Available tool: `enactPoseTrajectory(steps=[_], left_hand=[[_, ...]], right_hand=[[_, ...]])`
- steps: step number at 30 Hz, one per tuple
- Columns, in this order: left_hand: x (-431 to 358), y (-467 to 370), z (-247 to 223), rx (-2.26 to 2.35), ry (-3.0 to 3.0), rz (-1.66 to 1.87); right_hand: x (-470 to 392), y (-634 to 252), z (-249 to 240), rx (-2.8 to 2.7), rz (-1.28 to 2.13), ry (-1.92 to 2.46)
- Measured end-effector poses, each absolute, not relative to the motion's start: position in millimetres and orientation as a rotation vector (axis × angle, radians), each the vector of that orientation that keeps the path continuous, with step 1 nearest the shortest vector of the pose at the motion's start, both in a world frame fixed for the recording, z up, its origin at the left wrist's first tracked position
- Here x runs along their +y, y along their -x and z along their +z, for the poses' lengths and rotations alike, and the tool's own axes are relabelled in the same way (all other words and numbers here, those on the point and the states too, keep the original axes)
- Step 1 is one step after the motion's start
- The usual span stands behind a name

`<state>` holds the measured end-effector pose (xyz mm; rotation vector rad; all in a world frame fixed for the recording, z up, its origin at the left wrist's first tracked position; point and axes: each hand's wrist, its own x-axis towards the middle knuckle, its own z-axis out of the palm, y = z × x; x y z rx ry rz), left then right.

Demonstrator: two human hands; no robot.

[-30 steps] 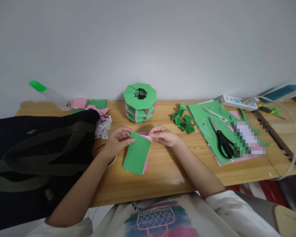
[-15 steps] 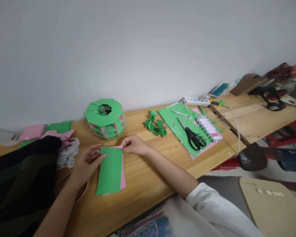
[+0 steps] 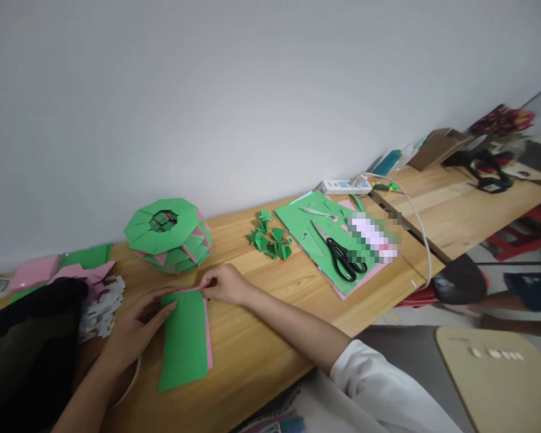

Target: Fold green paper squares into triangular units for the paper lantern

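In front of me a rectangular green paper sheet [image 3: 184, 343] lies over a pink paper sheet [image 3: 208, 343], whose right edge peeks out. My left hand [image 3: 146, 319] grips the top left of the stack, thumb on the green face and fingers behind. At the top right corner, my right hand [image 3: 220, 284] pinches the pink paper's edge between thumb and finger. Behind both hands stands a round folded-paper lantern [image 3: 169, 234] in green and pink, with an opening in its top. Several small folded green paper pieces [image 3: 270, 237] lie right of it.
Black-handled scissors [image 3: 340, 252] and a pen [image 3: 318, 213] rest on green sheets [image 3: 297, 222]. A white power strip [image 3: 345, 187] and cable sit behind. Left are a dark cloth [image 3: 31, 349], white paper scraps [image 3: 103, 310] and pink paper [image 3: 36, 272]. A person's legs [image 3: 514, 319] show at right.
My view has shifted, so the lantern and papers appear further left and lower. Both hands keep hold of the paper stack, and the pink sheet shows less beyond the green one.
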<state>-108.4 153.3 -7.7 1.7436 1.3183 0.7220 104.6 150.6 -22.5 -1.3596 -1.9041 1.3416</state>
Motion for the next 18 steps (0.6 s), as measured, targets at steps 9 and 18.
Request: enactPoseTrajectory(steps=[9,18], left_hand=[[157,109,1,1.452,-1.671,0.669],[155,99,20,1.434,-1.669,0.672]], right_hand=[[149,-109,-16,-1.988,1.134,1.304],[148,-104,-21,-1.862,1.109,1.342]])
